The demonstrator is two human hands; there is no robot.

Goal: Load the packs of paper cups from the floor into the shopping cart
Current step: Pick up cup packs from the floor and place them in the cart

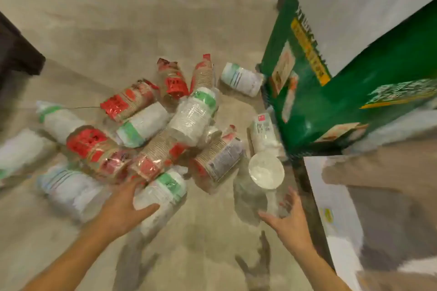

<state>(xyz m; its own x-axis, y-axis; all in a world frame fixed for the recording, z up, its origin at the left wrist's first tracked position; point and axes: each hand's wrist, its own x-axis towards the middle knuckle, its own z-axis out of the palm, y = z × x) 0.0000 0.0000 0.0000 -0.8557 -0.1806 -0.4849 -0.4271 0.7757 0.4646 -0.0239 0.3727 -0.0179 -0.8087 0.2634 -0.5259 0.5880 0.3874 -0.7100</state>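
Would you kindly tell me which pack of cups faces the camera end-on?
The pack just ahead of the right hand: its round white end faces the camera, while the other packs show their sides.

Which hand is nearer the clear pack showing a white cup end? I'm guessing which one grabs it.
Right. The right hand is spread at the near end of that clear pack, contact unclear; the left hand is off to its left, on a green-banded pack.
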